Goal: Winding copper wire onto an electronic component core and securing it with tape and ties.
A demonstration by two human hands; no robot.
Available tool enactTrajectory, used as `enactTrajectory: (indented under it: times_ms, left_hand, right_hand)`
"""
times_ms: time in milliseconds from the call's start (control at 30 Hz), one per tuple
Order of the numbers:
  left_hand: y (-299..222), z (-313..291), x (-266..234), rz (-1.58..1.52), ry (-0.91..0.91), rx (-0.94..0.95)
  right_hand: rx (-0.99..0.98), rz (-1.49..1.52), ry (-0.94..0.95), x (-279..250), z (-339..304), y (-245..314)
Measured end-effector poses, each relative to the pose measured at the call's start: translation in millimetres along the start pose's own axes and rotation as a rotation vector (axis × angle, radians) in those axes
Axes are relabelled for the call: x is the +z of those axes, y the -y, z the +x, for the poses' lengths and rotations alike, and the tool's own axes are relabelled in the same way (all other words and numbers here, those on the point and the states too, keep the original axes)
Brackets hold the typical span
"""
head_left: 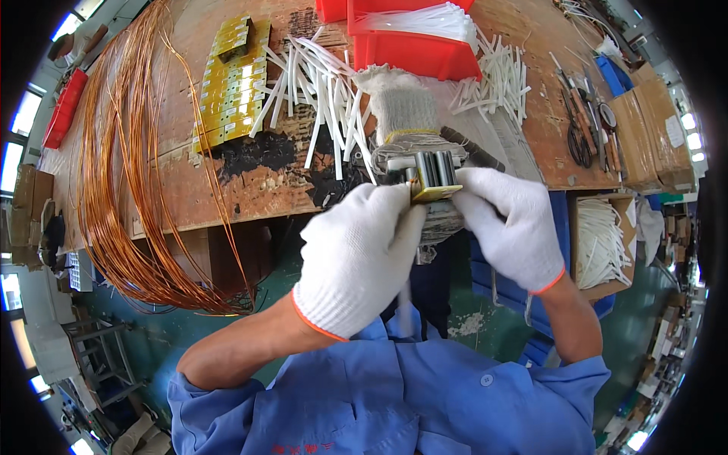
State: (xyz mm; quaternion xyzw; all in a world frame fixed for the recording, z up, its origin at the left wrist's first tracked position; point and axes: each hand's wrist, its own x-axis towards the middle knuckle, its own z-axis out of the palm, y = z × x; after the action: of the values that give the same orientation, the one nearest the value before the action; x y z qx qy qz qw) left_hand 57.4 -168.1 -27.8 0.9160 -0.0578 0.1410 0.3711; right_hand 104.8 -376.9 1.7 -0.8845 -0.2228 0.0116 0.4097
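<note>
Between my hands, at the table's front edge, is a small block of dark cylinders on a yellow plate. My left hand, in a white knit glove, pinches its left side with thumb and fingers. At its right edge my right hand, gloved the same, holds it with the fingertips; the fingers partly hide the grip. Just behind the block stands a fixture wrapped in grey cloth, bound with a yellow band. I cannot tell whether the block touches it. A dark rod sticks out to its right.
Long loops of copper wire hang over the table's left edge. Yellow slotted plates lie beside loose white tubes. A red bin holds white strips. Scissors and other tools lie right, near a cardboard box of white pieces.
</note>
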Motion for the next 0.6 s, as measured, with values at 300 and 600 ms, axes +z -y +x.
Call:
enactTrajectory:
  times_ms: [300, 600]
  left_hand:
    - [32.9, -10.8, 35.2, -0.404, -0.153, 0.000]
    - [39.9, -8.5, 43.8, -0.415, -0.131, -0.005]
  right_hand:
    - [-0.103, -0.447, -0.013, -18.1, -7.4, 6.1]
    - [-0.106, -0.199, -0.049, -14.0, -48.4, 15.6]
